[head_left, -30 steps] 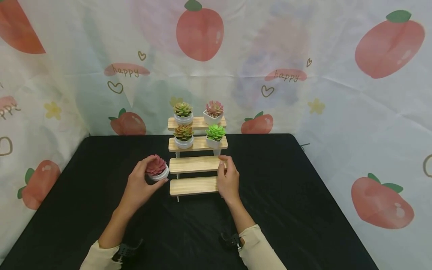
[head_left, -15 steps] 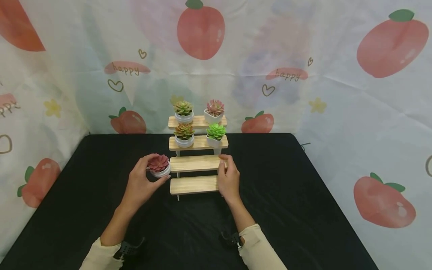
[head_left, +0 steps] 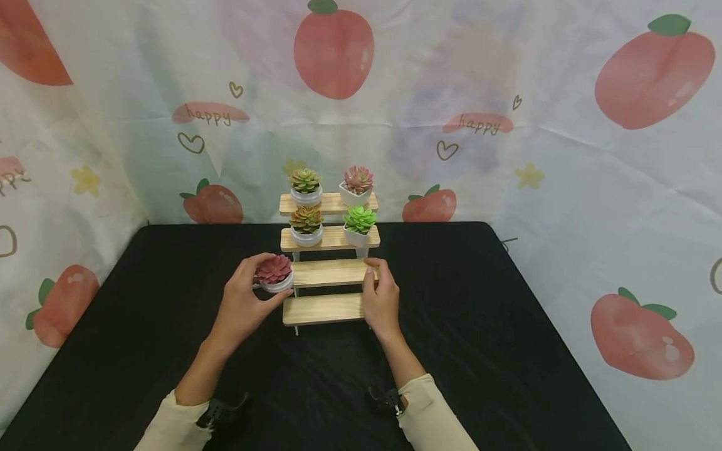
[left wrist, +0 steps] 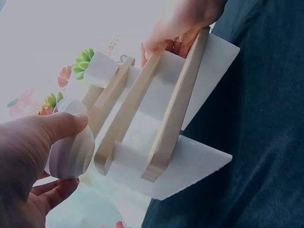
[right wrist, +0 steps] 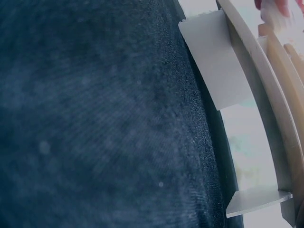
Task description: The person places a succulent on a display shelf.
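Note:
In the head view my left hand (head_left: 246, 299) grips a pink succulent (head_left: 274, 269) in a round white pot (left wrist: 71, 154) between thumb and fingers. The pot is at the left end of the second-lowest shelf of a tiered wooden plant stand (head_left: 324, 308), tilted slightly; whether it touches the shelf I cannot tell. My right hand (head_left: 381, 300) holds the stand's right end at the two lower shelves, its fingers curled at the shelf edge in the left wrist view. The right wrist view shows the stand's white side supports (right wrist: 221, 61) but not that hand's fingers.
On the top shelf stand a green succulent (head_left: 305, 181) and a pink-tipped one (head_left: 358, 181). Below them are a brownish succulent (head_left: 306, 222) and a bright green one (head_left: 360, 222). A black cloth (head_left: 479, 351) covers the table, with a fruit-print curtain (head_left: 406, 75) behind.
My left hand has moved right and slightly away from me, carrying the potted pink succulent from beside the stand to the shelf's left end. My right hand keeps its hold.

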Demonstrator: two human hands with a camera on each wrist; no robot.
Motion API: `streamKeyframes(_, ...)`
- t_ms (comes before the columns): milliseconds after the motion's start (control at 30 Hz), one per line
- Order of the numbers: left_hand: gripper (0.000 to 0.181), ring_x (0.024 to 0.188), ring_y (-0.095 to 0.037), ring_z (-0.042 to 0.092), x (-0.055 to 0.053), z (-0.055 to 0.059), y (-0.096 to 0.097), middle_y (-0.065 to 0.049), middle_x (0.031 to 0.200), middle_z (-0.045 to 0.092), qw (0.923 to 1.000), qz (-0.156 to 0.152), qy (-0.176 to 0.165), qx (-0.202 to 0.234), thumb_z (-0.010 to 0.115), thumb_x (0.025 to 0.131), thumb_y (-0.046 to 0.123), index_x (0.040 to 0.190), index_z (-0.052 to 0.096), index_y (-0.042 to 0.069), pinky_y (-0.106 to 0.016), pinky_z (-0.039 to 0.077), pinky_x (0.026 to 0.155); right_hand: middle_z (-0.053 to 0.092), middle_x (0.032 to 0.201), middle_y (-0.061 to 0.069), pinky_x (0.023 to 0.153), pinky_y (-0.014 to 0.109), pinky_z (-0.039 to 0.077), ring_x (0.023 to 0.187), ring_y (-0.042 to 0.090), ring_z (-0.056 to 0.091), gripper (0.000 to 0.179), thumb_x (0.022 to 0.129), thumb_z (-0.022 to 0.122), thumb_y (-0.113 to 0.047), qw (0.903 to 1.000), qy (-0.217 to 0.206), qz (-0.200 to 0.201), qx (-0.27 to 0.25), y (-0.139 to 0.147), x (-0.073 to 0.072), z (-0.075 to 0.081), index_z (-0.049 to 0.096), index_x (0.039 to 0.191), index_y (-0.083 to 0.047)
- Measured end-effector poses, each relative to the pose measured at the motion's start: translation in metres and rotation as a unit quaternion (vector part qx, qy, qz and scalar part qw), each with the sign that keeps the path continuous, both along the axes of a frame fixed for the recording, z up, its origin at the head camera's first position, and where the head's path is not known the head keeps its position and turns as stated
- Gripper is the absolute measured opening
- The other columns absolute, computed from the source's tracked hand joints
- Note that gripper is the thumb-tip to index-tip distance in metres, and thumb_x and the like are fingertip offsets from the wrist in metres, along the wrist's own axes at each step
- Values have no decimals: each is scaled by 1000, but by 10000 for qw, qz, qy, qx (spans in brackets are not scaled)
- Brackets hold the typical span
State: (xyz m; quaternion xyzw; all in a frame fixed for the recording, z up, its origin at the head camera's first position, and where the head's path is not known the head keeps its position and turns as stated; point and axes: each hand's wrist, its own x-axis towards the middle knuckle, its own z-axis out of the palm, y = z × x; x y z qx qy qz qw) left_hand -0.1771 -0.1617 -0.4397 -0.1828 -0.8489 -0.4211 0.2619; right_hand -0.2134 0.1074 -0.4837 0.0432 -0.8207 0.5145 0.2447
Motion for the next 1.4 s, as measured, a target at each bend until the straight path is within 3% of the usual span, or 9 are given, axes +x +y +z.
streamKeyframes(300, 78, 113, -28, 56, -5, 4, 11, -13, 125, 61, 9998, -189, -25, -45, 98, 69, 8, 135, 58, 5, -50, 48, 93, 68, 115, 7, 57, 36, 43, 58, 17, 48, 23, 109, 49, -18, 10000, 7, -32, 26, 0, 0, 0, 65, 124, -11)
streamKeyframes(933, 76, 120, -25, 56, -12, 3, 27, -10, 129, 61, 9987, -496, -6, -82, 97, 71, 10, 137, 58, 6, -47, 45, 102, 56, 85, 4, 49, 34, 40, 49, 14, 43, 24, 110, 48, -19, 10000, 71, 22, 15, 0, 0, -1, 65, 125, -12)
streamKeyframes(1400, 76, 120, -27, 56, -15, 2, 36, -13, 129, 59, 9988, -470, -130, -4, 97, 73, 10, 139, 60, 10, -49, 45, 100, 68, 113, 6, 51, 34, 41, 52, 14, 43, 23, 109, 49, -18, 9998, 208, -25, 72, 0, 1, -1, 65, 124, -11)
